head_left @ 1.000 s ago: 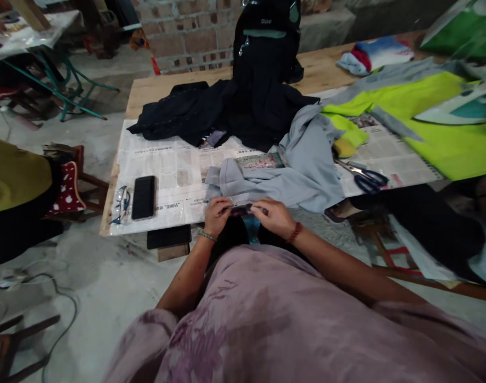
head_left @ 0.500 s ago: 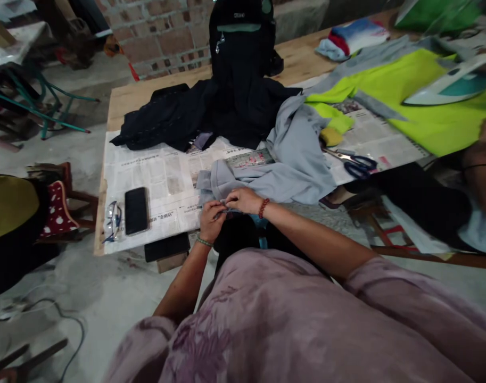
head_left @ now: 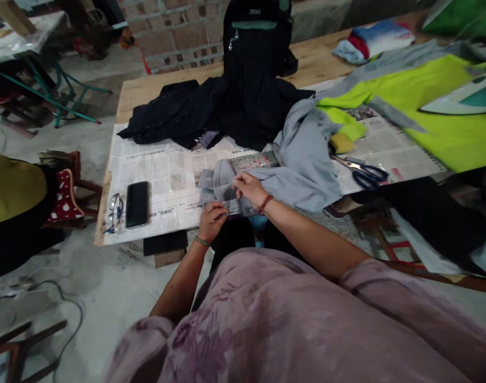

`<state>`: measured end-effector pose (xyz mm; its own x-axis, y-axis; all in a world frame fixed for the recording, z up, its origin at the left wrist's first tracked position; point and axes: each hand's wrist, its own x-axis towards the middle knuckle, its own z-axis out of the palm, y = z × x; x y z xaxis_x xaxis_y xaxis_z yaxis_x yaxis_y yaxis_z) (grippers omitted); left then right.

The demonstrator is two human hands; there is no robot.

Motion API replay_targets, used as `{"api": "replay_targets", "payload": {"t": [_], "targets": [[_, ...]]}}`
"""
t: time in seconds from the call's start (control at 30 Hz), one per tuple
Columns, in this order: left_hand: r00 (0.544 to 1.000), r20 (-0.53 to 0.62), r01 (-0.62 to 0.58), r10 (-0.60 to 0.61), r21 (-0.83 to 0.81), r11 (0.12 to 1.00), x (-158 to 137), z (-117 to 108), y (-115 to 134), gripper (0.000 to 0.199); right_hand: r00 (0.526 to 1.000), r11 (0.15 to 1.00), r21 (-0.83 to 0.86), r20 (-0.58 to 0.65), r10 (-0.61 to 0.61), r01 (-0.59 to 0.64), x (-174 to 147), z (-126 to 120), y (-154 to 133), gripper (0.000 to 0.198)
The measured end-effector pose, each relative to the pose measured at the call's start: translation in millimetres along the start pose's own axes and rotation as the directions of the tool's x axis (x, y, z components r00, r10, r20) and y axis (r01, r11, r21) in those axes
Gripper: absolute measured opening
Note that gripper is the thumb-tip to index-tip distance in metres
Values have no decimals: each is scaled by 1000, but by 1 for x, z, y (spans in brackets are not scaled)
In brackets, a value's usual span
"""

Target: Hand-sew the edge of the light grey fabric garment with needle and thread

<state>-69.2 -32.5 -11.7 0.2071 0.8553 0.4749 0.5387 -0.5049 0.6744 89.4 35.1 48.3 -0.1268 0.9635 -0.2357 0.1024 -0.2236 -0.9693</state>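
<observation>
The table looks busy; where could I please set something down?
Bare newspaper between phone, black cloth and grey cloth; bare wood between backpack and folded clothes. Crowded: the right side, with scissors, lime cloth and iron, and around the right hand.

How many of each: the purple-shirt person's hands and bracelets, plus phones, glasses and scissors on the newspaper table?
Left hand and right hand: 2
Green bracelet and red bracelet: 2
Phone: 1
Glasses: 1
Scissors: 1
Total: 7

lt dim | shdws soft | edges stretched | fine dtl smeared
</observation>
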Motion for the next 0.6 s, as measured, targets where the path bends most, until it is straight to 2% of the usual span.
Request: {"api": "replay_targets", "payload": {"t": [0.13,0.2,0.23,0.3,0.37,0.47,0.6], "targets": [[998,1,55,-55,22,998,1,0,0,9,981,972,214,184,62,-101,0,-9,-18,11],[998,-2,62,-62,17,998,1,0,0,9,966,946,301,256,44,-123,-2,-13,-27,20],[998,-5,59,-59,10,998,1,0,-1,8,968,935,340,251,10,-98,-1,-14,-30,23],[999,-11,51,-51,-2,999,1,1,-1,8,983,920,391,158,-94,25,2,-18,-36,29],[999,-13,49,-49,-5,999,1,1,-1,8,977,904,384,20,-210,187,7,-24,-42,30],[999,-12,43,-43,3,999,1,1,-1,8,929,866,335,-135,-345,371,13,-37,-49,28],[999,-21,27,-27,9,1000,0,1,0,9,854,796,324,-297,-427,511,8,-59,-59,24]]}}
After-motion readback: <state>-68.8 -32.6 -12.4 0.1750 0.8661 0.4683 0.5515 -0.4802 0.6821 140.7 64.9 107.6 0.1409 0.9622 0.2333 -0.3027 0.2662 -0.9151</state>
